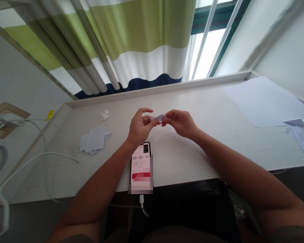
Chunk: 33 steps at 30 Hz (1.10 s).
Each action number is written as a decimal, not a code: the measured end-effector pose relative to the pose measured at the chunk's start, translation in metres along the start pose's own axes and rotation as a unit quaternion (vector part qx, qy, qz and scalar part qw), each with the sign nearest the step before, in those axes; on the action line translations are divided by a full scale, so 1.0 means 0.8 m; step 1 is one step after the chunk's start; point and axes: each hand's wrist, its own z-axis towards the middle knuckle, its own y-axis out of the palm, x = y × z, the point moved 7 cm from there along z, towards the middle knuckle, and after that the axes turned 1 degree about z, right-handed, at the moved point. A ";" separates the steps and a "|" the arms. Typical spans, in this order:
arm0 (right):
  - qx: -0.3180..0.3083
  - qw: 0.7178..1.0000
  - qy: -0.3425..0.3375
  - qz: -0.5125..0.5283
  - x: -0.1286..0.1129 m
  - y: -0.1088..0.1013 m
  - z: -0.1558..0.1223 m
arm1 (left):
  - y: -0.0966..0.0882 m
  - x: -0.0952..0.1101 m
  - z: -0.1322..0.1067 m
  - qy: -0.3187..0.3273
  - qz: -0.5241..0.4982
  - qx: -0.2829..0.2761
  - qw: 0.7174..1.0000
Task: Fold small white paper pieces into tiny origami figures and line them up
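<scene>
While both forearms reach fwd over the table (182,162), L hand (142,126) and R hand (179,123) meet mid-frame, wrists bent inward, in a narrow pinch grip on a small folded white paper piece (157,118), held btwn fingertips of both. Just below L wrist, phone (140,158) sits at table edge, timer reading 00:00:54, lower screen pixelated, white charging cable (142,200) attached. Left of hands: white paper stack (95,140), crumpled white paper (104,115) beyond. Upper right: large white sheet (263,101), loose paper pile (301,136). Far end: green, white and navy striped curtain (142,37).
</scene>
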 end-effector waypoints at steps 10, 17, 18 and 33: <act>0.017 0.999 -0.019 -0.038 -0.010 -0.006 -0.002 | -0.007 0.017 -0.003 0.088 0.092 0.030 0.991; 0.026 0.994 -0.070 -0.084 -0.021 -0.009 -0.005 | -0.002 0.012 0.000 0.047 0.032 -0.002 0.998; 0.029 0.994 -0.071 -0.083 -0.020 -0.010 -0.004 | -0.001 0.013 0.001 0.043 0.025 -0.009 0.999; 0.003 0.987 -0.109 -0.119 -0.031 -0.007 -0.007 | 0.003 -0.002 0.002 -0.063 -0.068 -0.044 0.995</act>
